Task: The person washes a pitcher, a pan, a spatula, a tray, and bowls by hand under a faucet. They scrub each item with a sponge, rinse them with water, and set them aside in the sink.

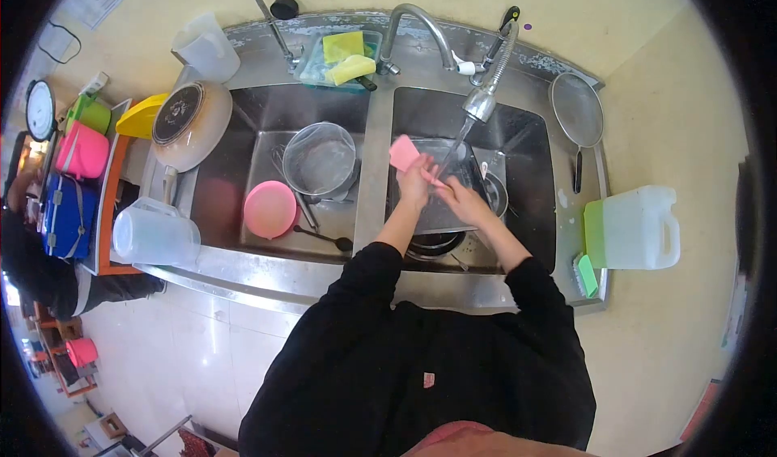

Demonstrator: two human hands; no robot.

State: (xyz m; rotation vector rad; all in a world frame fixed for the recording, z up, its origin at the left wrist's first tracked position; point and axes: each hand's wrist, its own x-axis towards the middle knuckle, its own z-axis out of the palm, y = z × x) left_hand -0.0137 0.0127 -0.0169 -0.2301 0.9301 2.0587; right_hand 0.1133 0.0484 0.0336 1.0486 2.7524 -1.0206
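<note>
The left hand's fingers (pixel 416 180) close around a pink spatula (pixel 403 153), its blade up past the knuckles; the right hand (pixel 466 204) grips its handle end. Both are under the running faucet (pixel 479 104), above a metal tray (pixel 441 206) in the right basin (pixel 526 165). A pink bowl (pixel 270 209) sits in the left basin (pixel 222 190).

Head-worn view; forward and down

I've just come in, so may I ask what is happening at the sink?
A person's left hand and right hand hold a pink, flat-headed tool by the running tap, above a tray in the right-hand basin. The other basin holds a pink bowl and a round vessel.
</note>
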